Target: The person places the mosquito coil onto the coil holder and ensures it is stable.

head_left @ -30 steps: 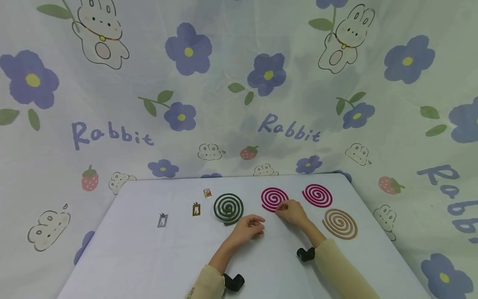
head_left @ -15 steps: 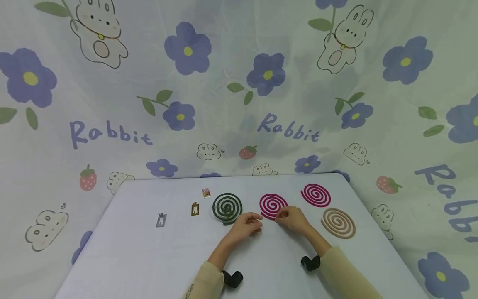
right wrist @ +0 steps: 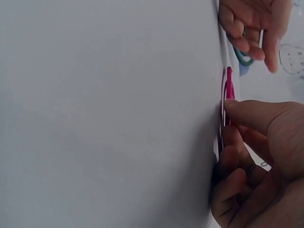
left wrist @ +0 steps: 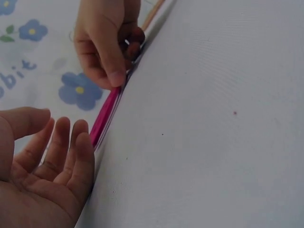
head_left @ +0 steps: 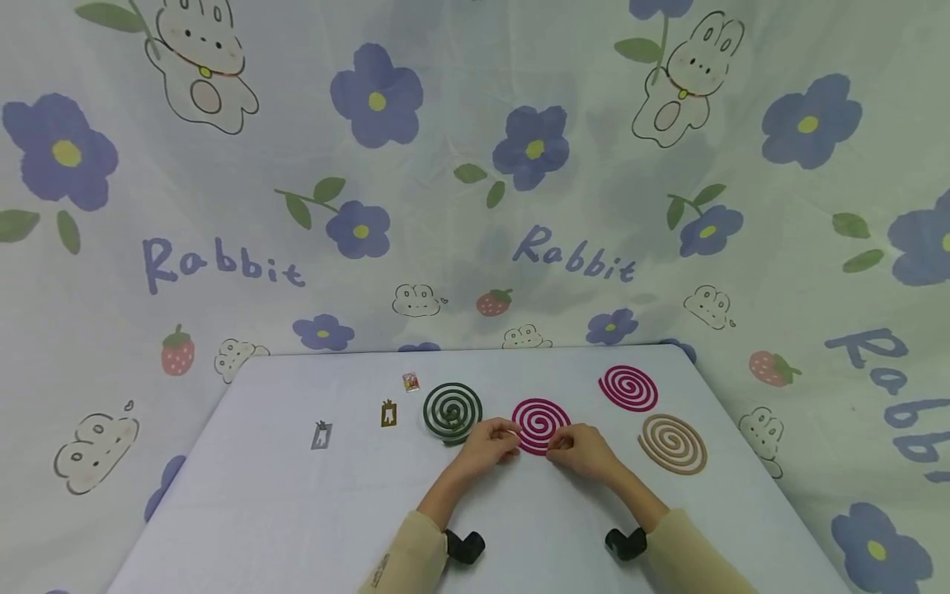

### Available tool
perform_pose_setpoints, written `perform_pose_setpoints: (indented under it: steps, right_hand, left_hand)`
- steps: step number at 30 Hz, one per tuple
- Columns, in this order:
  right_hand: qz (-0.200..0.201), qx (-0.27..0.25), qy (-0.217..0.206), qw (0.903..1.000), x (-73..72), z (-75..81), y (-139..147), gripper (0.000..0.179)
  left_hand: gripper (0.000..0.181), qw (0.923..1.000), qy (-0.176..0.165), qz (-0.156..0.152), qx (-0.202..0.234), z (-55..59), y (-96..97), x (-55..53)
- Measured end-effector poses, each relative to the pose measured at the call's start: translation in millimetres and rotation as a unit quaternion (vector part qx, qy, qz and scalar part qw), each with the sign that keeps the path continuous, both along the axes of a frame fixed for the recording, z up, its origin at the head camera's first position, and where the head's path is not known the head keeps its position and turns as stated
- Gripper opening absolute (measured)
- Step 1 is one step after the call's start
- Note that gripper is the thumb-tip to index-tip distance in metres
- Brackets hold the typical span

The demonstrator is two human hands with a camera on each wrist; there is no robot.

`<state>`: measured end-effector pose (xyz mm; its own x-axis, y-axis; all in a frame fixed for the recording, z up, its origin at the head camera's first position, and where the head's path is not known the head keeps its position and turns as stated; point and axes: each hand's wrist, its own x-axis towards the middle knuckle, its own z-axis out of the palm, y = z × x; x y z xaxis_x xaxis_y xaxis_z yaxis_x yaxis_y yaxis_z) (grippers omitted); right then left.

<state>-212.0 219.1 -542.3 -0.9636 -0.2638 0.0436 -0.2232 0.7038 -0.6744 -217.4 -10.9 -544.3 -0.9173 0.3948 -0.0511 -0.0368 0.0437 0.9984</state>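
A magenta mosquito coil [head_left: 540, 426] lies between my two hands on the white-covered table. My right hand [head_left: 586, 455] pinches its near right edge between thumb and fingertips; the right wrist view shows the coil [right wrist: 230, 85] edge-on in that pinch. At the coil's left side is my left hand [head_left: 486, 445], fingers loosely bent and apart, holding nothing. In the left wrist view the left hand's fingertips [left wrist: 81, 128] come right up to the coil's rim [left wrist: 104, 116]. A dark green mosquito coil [head_left: 451, 412] sits just beyond the left hand.
Another magenta coil [head_left: 628, 388] lies at the back right, with a tan coil [head_left: 673, 444] nearer. Leftward are a small gold metal piece [head_left: 389, 405], a silver one [head_left: 321, 446] and a tiny colourful packet [head_left: 411, 382]. A printed curtain [head_left: 445, 181] hangs behind the table.
My right hand has drawn the magenta coil toward me, away from the table's back edge. My left hand has shifted slightly, and the coil's left rim is now at its fingertips.
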Motion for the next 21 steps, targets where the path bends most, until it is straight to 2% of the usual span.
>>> perform_pose_setpoints:
  steps: [10, 21]
  right_hand:
    - [0.013, 0.004, 0.004, 0.9999, 12.0, 0.2, 0.3, 0.010]
    - [0.019, -0.001, -0.004, 0.9998, 25.6, -3.8, 6.6, 0.010]
  left_hand:
    - [0.025, 0.9998, -0.004, 0.006, -0.018, 7.3, 4.2, -10.0]
    - [0.024, 0.9985, -0.001, 0.024, -0.049, 3.5, 8.9, -18.8]
